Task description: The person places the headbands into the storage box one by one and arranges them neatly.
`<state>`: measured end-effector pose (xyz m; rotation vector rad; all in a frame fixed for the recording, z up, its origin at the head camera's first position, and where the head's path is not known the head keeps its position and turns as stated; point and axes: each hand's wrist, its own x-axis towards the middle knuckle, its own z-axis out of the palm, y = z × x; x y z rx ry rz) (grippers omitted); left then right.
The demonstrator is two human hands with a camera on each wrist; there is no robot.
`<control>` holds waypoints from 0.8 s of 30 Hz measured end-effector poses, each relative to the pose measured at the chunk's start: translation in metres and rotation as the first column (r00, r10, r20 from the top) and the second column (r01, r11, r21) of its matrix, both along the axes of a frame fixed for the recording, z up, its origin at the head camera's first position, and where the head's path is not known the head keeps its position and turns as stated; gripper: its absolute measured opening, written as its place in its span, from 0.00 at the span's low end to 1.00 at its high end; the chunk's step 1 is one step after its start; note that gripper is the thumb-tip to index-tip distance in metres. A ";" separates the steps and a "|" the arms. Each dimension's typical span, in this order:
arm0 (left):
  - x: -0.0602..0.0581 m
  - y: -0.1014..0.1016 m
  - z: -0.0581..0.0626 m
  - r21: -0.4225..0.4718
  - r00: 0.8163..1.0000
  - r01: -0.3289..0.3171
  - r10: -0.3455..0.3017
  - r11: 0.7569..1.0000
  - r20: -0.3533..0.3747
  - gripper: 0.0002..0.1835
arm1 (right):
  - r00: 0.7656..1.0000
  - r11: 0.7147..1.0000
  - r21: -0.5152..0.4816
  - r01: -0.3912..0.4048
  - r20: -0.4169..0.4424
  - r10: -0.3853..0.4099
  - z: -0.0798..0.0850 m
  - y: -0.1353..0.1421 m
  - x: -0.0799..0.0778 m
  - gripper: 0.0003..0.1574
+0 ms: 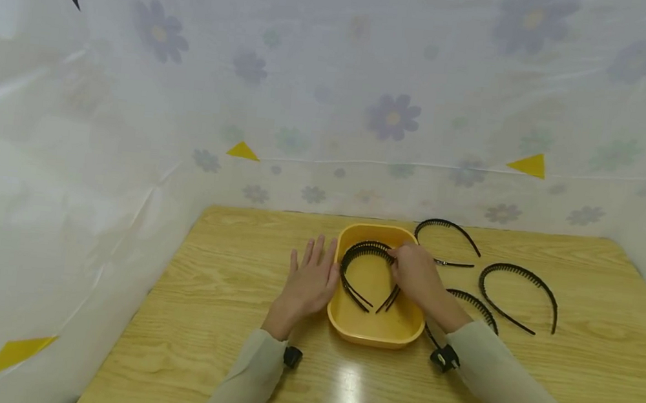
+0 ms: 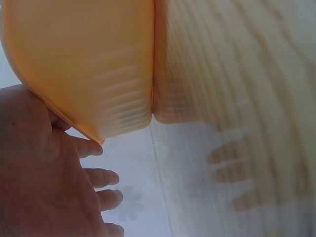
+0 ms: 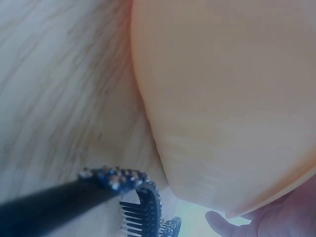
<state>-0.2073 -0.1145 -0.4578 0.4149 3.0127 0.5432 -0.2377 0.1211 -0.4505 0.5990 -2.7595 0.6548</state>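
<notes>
A yellow plastic basin (image 1: 372, 326) stands on the table with several black toothed headbands (image 1: 360, 249) nested in an arch inside it. Over its right rim reaches my right hand (image 1: 418, 275), its curled fingers pinching the right side of the nested headbands; the fingertips are partly hidden. My left hand (image 1: 309, 281) lies along the outside of the left rim with fingers straight and spread. In the left wrist view, that hand's fingers (image 2: 101, 177) extend past the basin's edge (image 2: 74, 121).
Right of the basin lie more black headbands: one at the back (image 1: 443, 222), one farther right (image 1: 549, 301), and one partly under the right forearm (image 1: 474, 300). The right wrist view shows a headband with glittering stones (image 3: 126, 180). Behind the wooden table (image 1: 222, 282) hangs a flowered sheet (image 1: 310, 96).
</notes>
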 end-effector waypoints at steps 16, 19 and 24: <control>0.004 0.001 0.006 0.008 1.000 0.010 -0.010 1.000 0.002 0.32 | 0.999 0.988 0.151 0.038 -0.018 -0.035 -0.009 0.000 0.002 0.13; 0.002 0.000 0.004 0.003 1.000 0.013 -0.013 1.000 -0.006 0.32 | 0.999 0.988 0.152 0.036 -0.031 -0.031 -0.009 -0.001 0.001 0.13; 0.000 -0.001 0.001 0.000 1.000 0.015 -0.015 1.000 -0.004 0.32 | 0.999 0.989 0.147 0.021 -0.040 -0.015 -0.010 -0.001 0.001 0.13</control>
